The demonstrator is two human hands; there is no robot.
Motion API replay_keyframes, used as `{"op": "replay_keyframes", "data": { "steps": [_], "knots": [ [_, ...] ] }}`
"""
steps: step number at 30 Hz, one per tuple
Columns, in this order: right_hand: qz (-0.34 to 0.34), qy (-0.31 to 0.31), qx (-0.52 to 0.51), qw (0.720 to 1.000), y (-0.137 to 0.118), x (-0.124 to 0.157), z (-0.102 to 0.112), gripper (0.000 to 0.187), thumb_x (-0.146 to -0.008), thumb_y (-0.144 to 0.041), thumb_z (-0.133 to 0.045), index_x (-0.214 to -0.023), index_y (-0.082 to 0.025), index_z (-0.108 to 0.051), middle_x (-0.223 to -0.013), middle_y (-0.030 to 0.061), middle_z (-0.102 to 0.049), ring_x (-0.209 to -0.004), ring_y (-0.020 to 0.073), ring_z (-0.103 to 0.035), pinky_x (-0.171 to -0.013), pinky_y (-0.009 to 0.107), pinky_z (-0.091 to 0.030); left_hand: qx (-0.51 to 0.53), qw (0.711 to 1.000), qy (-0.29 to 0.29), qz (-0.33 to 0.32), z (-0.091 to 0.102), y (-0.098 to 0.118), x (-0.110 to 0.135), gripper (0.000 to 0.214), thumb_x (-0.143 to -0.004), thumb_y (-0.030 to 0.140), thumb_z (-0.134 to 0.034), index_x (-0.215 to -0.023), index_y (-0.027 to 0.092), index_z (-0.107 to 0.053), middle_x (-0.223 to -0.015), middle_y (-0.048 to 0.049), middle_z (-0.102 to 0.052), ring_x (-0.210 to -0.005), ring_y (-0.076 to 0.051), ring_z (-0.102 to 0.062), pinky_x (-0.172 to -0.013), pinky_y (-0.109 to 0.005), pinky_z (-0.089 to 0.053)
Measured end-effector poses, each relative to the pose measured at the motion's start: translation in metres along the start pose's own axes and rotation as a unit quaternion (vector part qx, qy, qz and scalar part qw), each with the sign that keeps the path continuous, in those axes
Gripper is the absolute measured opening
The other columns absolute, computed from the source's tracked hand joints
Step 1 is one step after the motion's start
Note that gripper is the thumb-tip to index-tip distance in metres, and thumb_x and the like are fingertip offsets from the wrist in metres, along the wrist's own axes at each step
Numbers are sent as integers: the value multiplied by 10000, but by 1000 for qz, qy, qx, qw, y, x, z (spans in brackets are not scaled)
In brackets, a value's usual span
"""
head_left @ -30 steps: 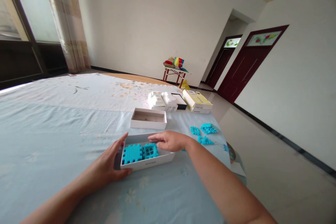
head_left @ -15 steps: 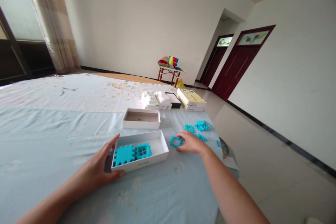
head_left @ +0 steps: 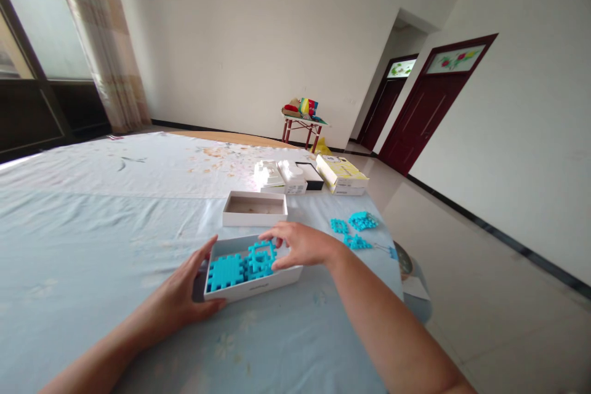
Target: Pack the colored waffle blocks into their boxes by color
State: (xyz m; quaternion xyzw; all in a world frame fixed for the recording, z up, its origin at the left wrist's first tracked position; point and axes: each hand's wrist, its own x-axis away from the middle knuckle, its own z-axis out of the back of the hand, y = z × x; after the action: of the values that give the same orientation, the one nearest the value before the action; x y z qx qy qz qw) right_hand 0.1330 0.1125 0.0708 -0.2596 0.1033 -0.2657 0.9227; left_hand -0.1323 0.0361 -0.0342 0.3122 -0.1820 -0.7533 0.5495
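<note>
My left hand (head_left: 182,286) grips the left end of a white cardboard box (head_left: 277,284), thumb at the near side and fingers at the far corner. Inside its left part lie flat blue interlocking blocks (head_left: 225,271) with notched edges. My right hand (head_left: 302,245) pinches a blue square frame block (head_left: 252,251) between thumb and fingers. It tilts over the middle of the box, in front of the blue window block, which it partly hides. My right hand also covers part of the box's right end.
Behind stands a second open white box (head_left: 255,220). To the right lie loose blue pieces (head_left: 356,242) and a bag of blue blocks (head_left: 363,220) near the table edge. White boxes (head_left: 292,175) and a yellow-and-white box (head_left: 342,171) sit farther back on the tablecloth (head_left: 115,246).
My right hand has lifted the frame block off the cloth and carried it left over the box. My left hand stays on the box. The view has shifted slightly.
</note>
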Motion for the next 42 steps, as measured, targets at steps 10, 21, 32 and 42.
{"op": "replay_keyframes", "data": {
  "steps": [10,21,32,42],
  "knots": [
    [-14,22,-77,997,8,-1,-9,472,-732,-239,-586,-1194,-185,-509,-1075,60,-597,-809,117,-572,-694,218,-460,8,1000,4,-2,-3,0,0,929,-643,376,-653,-1398,257,-126,-1245,-113,-531,-1087,-286,-542,-888,-381,-448],
    [-355,248,67,899,124,100,28,404,-714,-213,-557,-1116,-183,-547,-1073,79,-598,-911,185,-592,-799,311,-463,6,998,59,22,-9,1,-3,814,-669,430,-564,-1379,232,-218,-1210,-109,-548,-1027,-290,-577,-877,-407,-447],
    [-370,140,65,916,157,147,23,448,-558,-76,-617,-996,-167,-614,-976,75,-644,-924,227,-591,-789,308,-454,18,998,42,47,-10,-1,-3,823,-681,472,-539,-1383,213,-196,-1248,-137,-519,-1083,-301,-539,-905,-419,-426],
    [-332,137,41,933,143,134,14,440,-585,-139,-640,-1023,-165,-609,-826,16,-628,-751,155,-576,-669,242,-452,-19,998,47,35,-9,1,-4,828,-674,441,-557,-1385,223,-194,-1220,-106,-546,-1117,-302,-514,-915,-403,-417]
  ]
}}
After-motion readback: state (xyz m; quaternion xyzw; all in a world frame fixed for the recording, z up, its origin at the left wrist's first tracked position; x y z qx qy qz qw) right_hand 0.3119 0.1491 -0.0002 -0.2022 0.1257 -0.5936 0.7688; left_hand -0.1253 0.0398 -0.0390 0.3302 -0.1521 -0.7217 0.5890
